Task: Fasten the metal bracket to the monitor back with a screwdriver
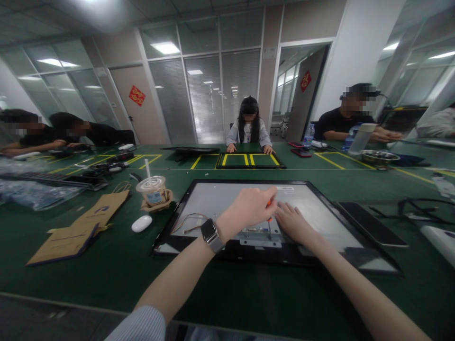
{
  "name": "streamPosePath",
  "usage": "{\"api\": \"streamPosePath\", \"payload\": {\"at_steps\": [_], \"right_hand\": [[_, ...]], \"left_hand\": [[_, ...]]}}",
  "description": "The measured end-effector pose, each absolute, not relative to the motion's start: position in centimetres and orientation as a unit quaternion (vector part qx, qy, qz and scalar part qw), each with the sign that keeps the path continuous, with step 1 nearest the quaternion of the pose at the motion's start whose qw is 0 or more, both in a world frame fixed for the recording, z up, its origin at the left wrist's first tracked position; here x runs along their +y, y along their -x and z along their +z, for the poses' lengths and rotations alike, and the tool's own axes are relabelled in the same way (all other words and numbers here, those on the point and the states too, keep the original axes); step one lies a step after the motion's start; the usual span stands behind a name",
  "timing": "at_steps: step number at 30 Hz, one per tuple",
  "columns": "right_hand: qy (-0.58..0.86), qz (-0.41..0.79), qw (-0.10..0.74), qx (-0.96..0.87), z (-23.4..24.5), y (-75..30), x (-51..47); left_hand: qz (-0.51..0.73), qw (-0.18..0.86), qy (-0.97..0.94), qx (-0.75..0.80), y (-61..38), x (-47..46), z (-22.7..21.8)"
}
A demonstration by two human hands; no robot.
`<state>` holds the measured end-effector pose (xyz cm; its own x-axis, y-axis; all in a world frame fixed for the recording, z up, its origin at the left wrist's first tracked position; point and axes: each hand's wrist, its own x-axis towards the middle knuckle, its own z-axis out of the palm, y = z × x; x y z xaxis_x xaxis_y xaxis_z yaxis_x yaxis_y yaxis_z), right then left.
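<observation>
A black-framed monitor panel (320, 208) lies back-up on the green table in front of me, its grey metal back showing. My left hand (249, 208), with a watch on the wrist, is closed round a screwdriver (269, 219) with an orange handle, its tip standing on a metal bracket (261, 236) near the panel's front edge. My right hand (293, 222) rests on the panel right beside the screwdriver, fingers together and bent; whether it holds anything is hidden. Thin wires (188, 222) run along the panel's left side.
A white mouse (141, 223), a lidded drink cup (152, 189) and a brown paper bag (85, 220) lie to the left. A dark phone-like slab (373, 222) and cables (419, 208) lie right. Other people sit across and at both sides; another frame (250, 161) lies opposite.
</observation>
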<state>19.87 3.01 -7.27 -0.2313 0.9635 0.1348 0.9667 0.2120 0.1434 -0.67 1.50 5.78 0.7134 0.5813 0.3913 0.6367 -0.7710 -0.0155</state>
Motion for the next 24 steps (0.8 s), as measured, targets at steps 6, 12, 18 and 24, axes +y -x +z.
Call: {"api": "streamPosePath", "payload": {"at_steps": [6,12,18,24], "right_hand": [[0.615,-0.099,0.021,-0.782,-7.47,-19.96,3.04],[0.615,-0.096,0.016,-0.783,-7.66,-20.19,3.18],[0.619,-0.098,0.015,-0.779,-7.90,-20.21,3.33],[0.617,-0.101,0.013,-0.780,-7.58,-20.05,3.17]], "left_hand": [[-0.180,0.077,0.920,-0.339,0.65,1.45,5.63],[-0.178,0.075,0.920,-0.341,0.61,1.33,5.75],[-0.180,0.068,0.920,-0.341,0.57,1.28,5.91],[-0.185,0.074,0.920,-0.338,0.52,1.42,5.77]]}}
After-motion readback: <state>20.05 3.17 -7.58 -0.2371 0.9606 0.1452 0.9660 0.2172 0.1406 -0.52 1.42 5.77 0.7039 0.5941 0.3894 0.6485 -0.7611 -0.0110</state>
